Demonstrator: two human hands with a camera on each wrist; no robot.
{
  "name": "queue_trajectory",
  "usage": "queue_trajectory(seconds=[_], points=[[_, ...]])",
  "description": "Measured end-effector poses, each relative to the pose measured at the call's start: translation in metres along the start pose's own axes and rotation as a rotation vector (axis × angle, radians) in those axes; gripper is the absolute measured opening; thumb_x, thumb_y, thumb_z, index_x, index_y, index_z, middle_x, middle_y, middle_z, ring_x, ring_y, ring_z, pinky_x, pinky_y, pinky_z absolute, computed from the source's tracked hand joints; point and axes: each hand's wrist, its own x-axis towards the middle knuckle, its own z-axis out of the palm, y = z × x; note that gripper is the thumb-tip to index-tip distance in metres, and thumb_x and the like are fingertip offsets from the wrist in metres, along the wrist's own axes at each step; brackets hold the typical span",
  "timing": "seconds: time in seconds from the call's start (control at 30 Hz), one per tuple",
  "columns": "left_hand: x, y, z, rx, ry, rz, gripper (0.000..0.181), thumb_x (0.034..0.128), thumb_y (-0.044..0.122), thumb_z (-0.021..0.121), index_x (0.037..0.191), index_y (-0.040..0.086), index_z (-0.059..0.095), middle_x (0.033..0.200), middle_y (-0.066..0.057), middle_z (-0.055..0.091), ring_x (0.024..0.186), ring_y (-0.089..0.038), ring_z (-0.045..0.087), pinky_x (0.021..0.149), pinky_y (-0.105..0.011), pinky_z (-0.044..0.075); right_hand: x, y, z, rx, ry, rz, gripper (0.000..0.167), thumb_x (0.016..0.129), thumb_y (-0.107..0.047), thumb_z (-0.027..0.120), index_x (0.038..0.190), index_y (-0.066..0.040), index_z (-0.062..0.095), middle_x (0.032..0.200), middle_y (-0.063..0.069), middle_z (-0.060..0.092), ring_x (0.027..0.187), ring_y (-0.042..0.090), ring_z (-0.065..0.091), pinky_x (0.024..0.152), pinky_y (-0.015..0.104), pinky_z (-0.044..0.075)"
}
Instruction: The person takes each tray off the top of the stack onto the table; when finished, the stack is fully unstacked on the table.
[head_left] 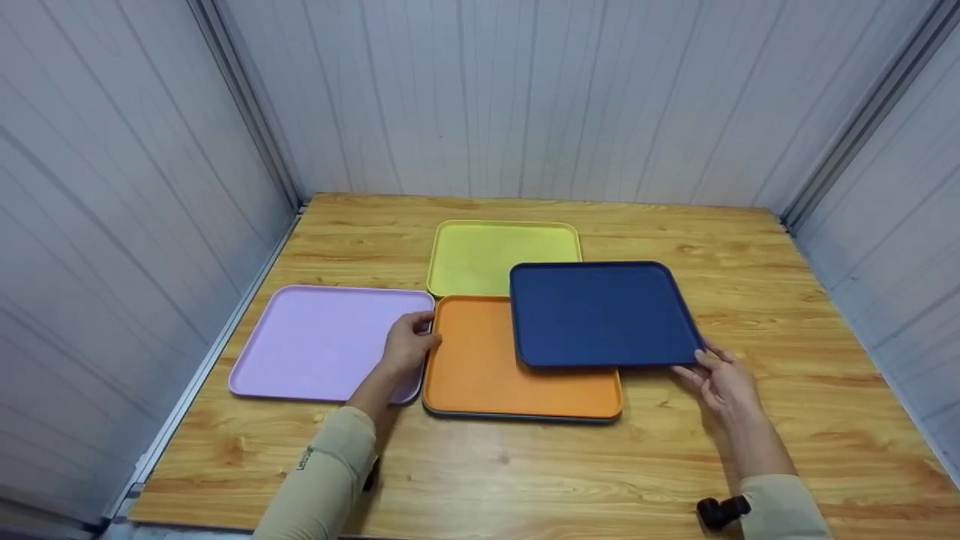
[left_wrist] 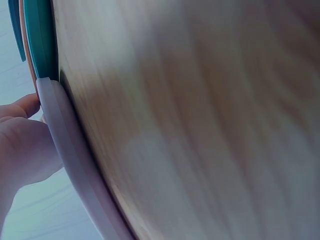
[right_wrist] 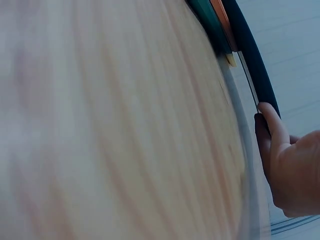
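My right hand (head_left: 726, 381) pinches the near right corner of a navy blue tray (head_left: 604, 315), thumb above and fingers underneath. The navy tray is held over the right part of an orange tray (head_left: 480, 367); in the right wrist view its dark rim (right_wrist: 255, 60) runs up from the hand (right_wrist: 295, 165). Below the orange tray lies a teal tray (left_wrist: 40, 40). My left hand (head_left: 407, 345) is over the right edge of a lilac tray (head_left: 322, 345), its fingertips touching the orange tray's left rim. Some of its fingers are hidden.
A yellow tray (head_left: 480, 255) lies behind the orange one, its right front covered by the navy tray. All lie on a wood-grain table (head_left: 517, 480). Pale panel walls (head_left: 480, 97) stand at the back and both sides.
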Motion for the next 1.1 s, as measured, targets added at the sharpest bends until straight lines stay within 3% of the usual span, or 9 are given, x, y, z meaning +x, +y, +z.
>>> queue_trajectory(seconds=[0.07, 0.27, 0.57, 0.87, 0.93, 1.0, 1.1], points=[[-0.001, 0.000, 0.001, -0.002, -0.004, -0.004, 0.044, 0.0871, -0.010, 0.065, 0.130, -0.011, 0.060, 0.121, -0.025, 0.064, 0.112, -0.032, 0.059, 0.095, -0.040, 0.051, 0.001, -0.001, -0.001, 0.005, 0.014, 0.003, 0.064, 0.107, -0.003, 0.036, 0.164, -0.022, 0.011, 0.169, 0.003, 0.001, 0.081, 0.025, 0.074, 0.036, 0.018, 0.035], [-0.001, 0.001, 0.003, -0.014, -0.008, -0.001, 0.045, 0.0850, -0.011, 0.065, 0.130, -0.012, 0.060, 0.121, -0.025, 0.064, 0.112, -0.033, 0.060, 0.094, -0.039, 0.052, 0.004, -0.006, -0.010, 0.084, 0.069, 0.019, 0.066, 0.107, -0.003, 0.039, 0.163, -0.026, 0.015, 0.168, -0.007, -0.006, 0.078, 0.026, 0.074, 0.036, 0.021, 0.032], [0.000, 0.002, 0.003, 0.006, -0.006, 0.001, 0.045, 0.0855, -0.009, 0.066, 0.130, -0.010, 0.061, 0.119, -0.023, 0.065, 0.112, -0.031, 0.058, 0.097, -0.041, 0.049, 0.013, -0.020, -0.025, 0.172, 0.109, 0.031, 0.069, 0.107, -0.003, 0.039, 0.162, -0.033, 0.013, 0.167, -0.009, -0.006, 0.074, 0.028, 0.074, 0.037, 0.026, 0.032], [0.000, -0.001, 0.002, 0.005, 0.000, 0.018, 0.044, 0.0861, -0.009, 0.066, 0.130, -0.012, 0.060, 0.118, -0.024, 0.065, 0.111, -0.032, 0.059, 0.096, -0.041, 0.050, 0.027, -0.035, -0.030, 0.142, 0.165, 0.024, 0.065, 0.106, -0.004, 0.041, 0.161, -0.034, 0.021, 0.167, -0.008, -0.001, 0.070, 0.028, 0.073, 0.039, 0.026, 0.034], [0.000, 0.000, 0.001, 0.002, 0.001, 0.021, 0.044, 0.0859, -0.010, 0.066, 0.130, -0.012, 0.060, 0.118, -0.025, 0.065, 0.111, -0.032, 0.060, 0.096, -0.040, 0.051, 0.030, -0.037, -0.030, 0.127, 0.170, 0.029, 0.065, 0.107, -0.006, 0.042, 0.161, -0.035, 0.020, 0.167, -0.009, -0.001, 0.082, 0.029, 0.074, 0.039, 0.026, 0.034], [0.000, 0.000, 0.000, 0.001, -0.002, 0.023, 0.044, 0.0862, -0.010, 0.066, 0.130, -0.012, 0.060, 0.118, -0.025, 0.065, 0.112, -0.032, 0.060, 0.096, -0.040, 0.051, 0.033, -0.040, -0.031, 0.140, 0.162, 0.027, 0.067, 0.107, -0.005, 0.042, 0.161, -0.036, 0.018, 0.166, -0.012, -0.002, 0.110, 0.030, 0.067, 0.043, 0.023, 0.041], [-0.001, 0.002, 0.000, -0.009, -0.012, 0.021, 0.044, 0.0870, -0.010, 0.065, 0.131, -0.012, 0.060, 0.120, -0.026, 0.064, 0.113, -0.034, 0.060, 0.095, -0.039, 0.051, 0.038, -0.043, -0.031, 0.173, 0.140, 0.019, 0.068, 0.106, -0.004, 0.040, 0.161, -0.036, 0.016, 0.165, -0.016, -0.002, 0.142, 0.022, 0.036, 0.053, 0.021, 0.050]])
